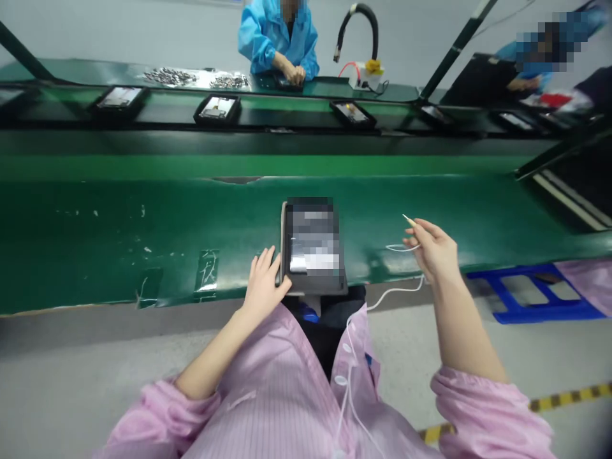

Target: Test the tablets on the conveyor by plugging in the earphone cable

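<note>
A dark, flat rectangular case (316, 282) lies at the bench's near edge in front of me. Something shiny sits inside it, but most of its top is blurred out. At its left side my left hand (264, 280) rests with fingers spread, the thumb touching the case's lower left edge. To the right and raised above the bench, my right hand (434, 250) pinches a thin pale stick (410, 221) with a narrow light tip pointing up and left. A white cord (389, 292) loops by that hand and runs down along my pink smock.
Beyond the green bench (143, 217), a conveyor (282, 121) carries several black trays (217, 110) with devices. A co-worker in blue (280, 44) works behind it, near small metal parts (169, 76). A blue stool (530, 293) stands at the right.
</note>
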### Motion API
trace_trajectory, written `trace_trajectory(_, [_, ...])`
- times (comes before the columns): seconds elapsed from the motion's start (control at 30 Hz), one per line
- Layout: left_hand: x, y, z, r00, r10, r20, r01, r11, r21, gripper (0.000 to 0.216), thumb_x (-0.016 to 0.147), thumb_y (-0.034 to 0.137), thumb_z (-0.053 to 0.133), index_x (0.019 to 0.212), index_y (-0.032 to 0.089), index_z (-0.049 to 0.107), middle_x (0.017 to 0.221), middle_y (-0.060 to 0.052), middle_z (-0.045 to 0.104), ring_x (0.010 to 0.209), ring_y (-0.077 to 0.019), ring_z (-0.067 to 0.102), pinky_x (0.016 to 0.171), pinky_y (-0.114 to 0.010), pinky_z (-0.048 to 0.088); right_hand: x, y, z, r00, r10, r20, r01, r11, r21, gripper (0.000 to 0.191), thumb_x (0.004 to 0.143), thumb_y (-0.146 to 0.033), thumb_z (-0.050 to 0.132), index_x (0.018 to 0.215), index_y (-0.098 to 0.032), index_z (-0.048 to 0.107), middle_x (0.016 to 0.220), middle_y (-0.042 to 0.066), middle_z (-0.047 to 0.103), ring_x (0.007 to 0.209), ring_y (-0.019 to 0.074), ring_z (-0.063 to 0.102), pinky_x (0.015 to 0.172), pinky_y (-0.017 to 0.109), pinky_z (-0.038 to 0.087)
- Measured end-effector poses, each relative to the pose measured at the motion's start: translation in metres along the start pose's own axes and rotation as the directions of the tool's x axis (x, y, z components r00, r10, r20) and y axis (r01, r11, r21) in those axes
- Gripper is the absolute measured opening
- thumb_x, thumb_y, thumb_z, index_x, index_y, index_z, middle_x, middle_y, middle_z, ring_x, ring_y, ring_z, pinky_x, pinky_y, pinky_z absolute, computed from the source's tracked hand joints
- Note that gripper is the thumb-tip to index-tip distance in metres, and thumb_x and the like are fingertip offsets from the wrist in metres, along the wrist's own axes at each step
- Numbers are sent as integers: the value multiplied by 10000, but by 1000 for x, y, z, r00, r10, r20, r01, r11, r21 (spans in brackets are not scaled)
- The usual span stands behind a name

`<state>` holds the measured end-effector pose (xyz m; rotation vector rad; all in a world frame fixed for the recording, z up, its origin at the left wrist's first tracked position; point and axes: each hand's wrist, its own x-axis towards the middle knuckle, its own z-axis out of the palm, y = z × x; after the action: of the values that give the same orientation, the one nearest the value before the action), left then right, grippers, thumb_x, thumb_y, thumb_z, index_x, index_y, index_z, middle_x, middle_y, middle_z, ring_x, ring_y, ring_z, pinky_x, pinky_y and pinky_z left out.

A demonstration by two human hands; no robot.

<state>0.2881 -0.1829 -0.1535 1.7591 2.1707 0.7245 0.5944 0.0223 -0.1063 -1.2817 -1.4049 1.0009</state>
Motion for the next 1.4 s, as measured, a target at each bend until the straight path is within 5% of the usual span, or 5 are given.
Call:
trace_trajectory(0.23, [-38,6,-2,1000,-2,-25,1,1000,-29,852,808,312,598,1530,179,165,1566,-201,338,1449,-342,331,1180,-606,214,46,-40,52,929,80,362,-38,992,-123,494,565,-566,843,819,-176,681,790,46,660,622,132,564,559,267,513])
trace_trajectory(0.47, [-11,22,4,996,40,78,-42,999,29,1088,799,423,682,1545,196,-77,1594,-232,250,1468,-383,264,1158,-646,177,104,-49,150,622,251,742,-68,961,-269,269,698,-385,816,824,-171,710,901,65,696,930,227,648,874,415,575])
trace_trajectory(0.77, [-10,24,1,986,-28,163,23,999,35,1091,842,455,668,1547,223,-132,1593,-192,277,1454,-391,296,1145,-649,217,135,-46,173,203,319,926,-55,948,-314,348,756,-466,768,887,-176,625,943,71,718,947,213,693,900,364,559])
trace_trajectory(1.23, [-9,23,1,986,-38,162,33,999,35,1102,839,525,666,1547,237,-127,1587,-196,290,1455,-386,295,1152,-634,211,139,-49,184,183,379,907,-20,924,-382,237,808,-380,760,861,-173,656,894,68,727,870,219,720,761,311,602])
trace_trajectory(1.4, [-9,23,1,987,-38,156,34,999,32,1131,823,565,673,1544,243,-138,1575,-203,313,1453,-388,298,1156,-633,200,144,-53,194,127,378,917,9,924,-382,264,731,-408,829,795,-181,711,867,78,730,832,244,718,718,322,596])
